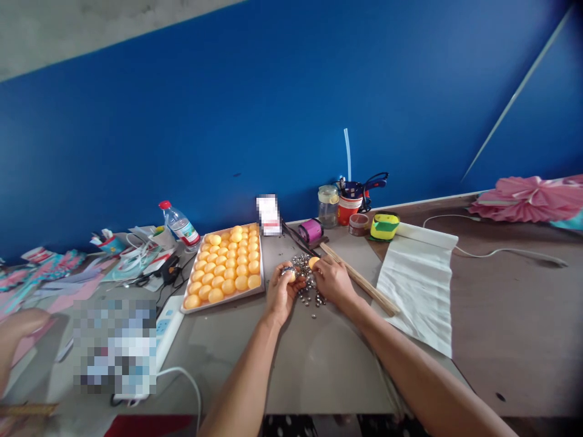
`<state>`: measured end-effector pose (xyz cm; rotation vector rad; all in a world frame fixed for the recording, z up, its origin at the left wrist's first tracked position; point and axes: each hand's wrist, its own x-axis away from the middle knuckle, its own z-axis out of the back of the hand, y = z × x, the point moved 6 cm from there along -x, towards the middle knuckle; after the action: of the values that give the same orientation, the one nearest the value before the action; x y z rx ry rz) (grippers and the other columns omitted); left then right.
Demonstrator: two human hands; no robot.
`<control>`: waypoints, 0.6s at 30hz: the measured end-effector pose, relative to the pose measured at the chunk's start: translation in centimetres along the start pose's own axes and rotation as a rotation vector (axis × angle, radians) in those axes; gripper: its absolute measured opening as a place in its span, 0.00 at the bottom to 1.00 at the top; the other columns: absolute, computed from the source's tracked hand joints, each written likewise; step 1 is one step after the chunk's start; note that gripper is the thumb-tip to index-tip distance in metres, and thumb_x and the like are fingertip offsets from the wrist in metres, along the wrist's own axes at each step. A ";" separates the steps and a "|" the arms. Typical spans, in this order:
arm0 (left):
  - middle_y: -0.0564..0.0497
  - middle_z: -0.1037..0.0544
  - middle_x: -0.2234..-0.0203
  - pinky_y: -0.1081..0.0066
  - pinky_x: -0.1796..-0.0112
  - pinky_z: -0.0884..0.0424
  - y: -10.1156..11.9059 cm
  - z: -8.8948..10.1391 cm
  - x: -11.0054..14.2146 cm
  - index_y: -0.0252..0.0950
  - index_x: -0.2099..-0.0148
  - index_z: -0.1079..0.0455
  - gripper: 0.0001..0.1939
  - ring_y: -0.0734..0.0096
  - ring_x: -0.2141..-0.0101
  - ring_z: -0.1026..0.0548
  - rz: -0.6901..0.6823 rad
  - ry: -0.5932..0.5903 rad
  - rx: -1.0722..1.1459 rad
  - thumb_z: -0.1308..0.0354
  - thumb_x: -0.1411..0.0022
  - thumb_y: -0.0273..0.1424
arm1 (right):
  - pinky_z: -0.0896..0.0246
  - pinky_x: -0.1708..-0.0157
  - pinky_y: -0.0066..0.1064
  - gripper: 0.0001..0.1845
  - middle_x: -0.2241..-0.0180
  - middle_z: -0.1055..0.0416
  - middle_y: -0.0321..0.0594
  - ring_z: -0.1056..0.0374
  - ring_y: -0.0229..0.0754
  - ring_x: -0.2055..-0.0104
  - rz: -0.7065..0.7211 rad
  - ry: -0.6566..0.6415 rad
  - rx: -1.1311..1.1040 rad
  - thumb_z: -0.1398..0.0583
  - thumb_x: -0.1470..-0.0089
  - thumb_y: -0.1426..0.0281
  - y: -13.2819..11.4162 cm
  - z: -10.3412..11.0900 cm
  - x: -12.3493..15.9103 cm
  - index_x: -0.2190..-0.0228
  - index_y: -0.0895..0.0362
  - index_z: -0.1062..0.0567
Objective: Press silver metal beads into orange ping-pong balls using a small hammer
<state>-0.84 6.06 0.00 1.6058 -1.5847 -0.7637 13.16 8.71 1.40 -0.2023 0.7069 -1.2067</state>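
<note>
My left hand is closed, with fingers curled around something small; a pale yellowish patch and a dark shiny bit show, but I cannot make out what it is. My right hand pinches an orange ping-pong ball at its fingertips. Between and below both hands lies a loose pile of small shiny silvery beads or bells, partly hidden by the fingers. Left of my left hand stands a shallow tray filled with rows of orange ping-pong balls, two of them lying on top of the others.
Wooden sticks and a white sheet lie right of my hands. Behind are a purple roll, a jar, a red cup and a yellow-green roll. At left are a bottle, a power strip and another person's arm.
</note>
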 end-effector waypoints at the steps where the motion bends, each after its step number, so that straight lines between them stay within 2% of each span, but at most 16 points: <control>1: 0.52 0.25 0.68 0.73 0.69 0.30 0.0 0.0 0.0 0.37 0.57 0.37 0.18 0.74 0.73 0.25 0.004 -0.006 0.010 0.38 0.50 0.32 | 0.47 0.63 0.30 0.07 0.66 0.29 0.42 0.34 0.41 0.64 -0.004 0.045 -0.079 0.47 0.52 0.76 0.1 0.4 0.0 0.75 0.57 0.29; 3: 0.52 0.25 0.68 0.72 0.68 0.30 -0.1 0.0 -0.1 0.37 0.57 0.37 0.18 0.73 0.72 0.25 0.014 -0.022 0.022 0.38 0.50 0.32 | 0.45 0.65 0.28 0.06 0.68 0.29 0.41 0.34 0.39 0.66 -0.025 0.089 -0.223 0.47 0.57 0.77 0.2 0.8 0.1 0.78 0.57 0.32; 5: 0.52 0.25 0.68 0.71 0.68 0.30 -0.1 0.0 -0.1 0.37 0.57 0.37 0.17 0.73 0.72 0.25 0.023 -0.039 0.032 0.38 0.49 0.31 | 0.45 0.69 0.27 0.06 0.70 0.29 0.39 0.35 0.38 0.70 -0.088 0.081 -0.312 0.48 0.59 0.77 0.5 0.9 0.2 0.80 0.56 0.33; 10: 0.50 0.24 0.66 0.69 0.64 0.29 0.0 -0.3 0.1 0.37 0.56 0.37 0.16 0.70 0.69 0.24 0.057 -0.072 0.089 0.39 0.47 0.32 | 0.46 0.72 0.27 0.05 0.78 0.32 0.35 0.38 0.37 0.75 -0.200 0.051 -0.382 0.47 0.58 0.73 0.8 0.7 0.2 0.77 0.56 0.31; 13: 0.50 0.24 0.66 0.67 0.60 0.30 0.0 -0.5 0.2 0.37 0.55 0.36 0.16 0.68 0.66 0.24 0.081 -0.091 0.124 0.40 0.46 0.31 | 0.46 0.73 0.27 0.04 0.79 0.34 0.34 0.39 0.37 0.76 -0.219 0.062 -0.556 0.46 0.57 0.70 0.4 0.7 0.2 0.77 0.56 0.32; 15: 0.50 0.24 0.66 0.66 0.59 0.30 0.0 -0.6 0.2 0.37 0.56 0.36 0.15 0.68 0.65 0.24 0.089 -0.095 0.148 0.40 0.46 0.30 | 0.47 0.75 0.27 0.06 0.81 0.36 0.32 0.42 0.35 0.78 -0.244 0.008 -0.739 0.44 0.56 0.67 0.0 0.4 0.3 0.76 0.56 0.31; 18: 0.49 0.24 0.66 0.65 0.59 0.31 -0.1 -0.4 0.1 0.36 0.57 0.35 0.13 0.68 0.64 0.25 0.090 -0.079 0.178 0.41 0.46 0.28 | 0.51 0.79 0.26 0.11 0.85 0.40 0.29 0.46 0.32 0.82 -0.295 -0.140 -0.991 0.42 0.55 0.62 -1.2 -0.3 0.6 0.75 0.57 0.29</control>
<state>-0.43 6.03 0.18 1.6326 -1.8125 -0.6608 12.16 7.79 1.49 -1.2342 1.1314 -1.0085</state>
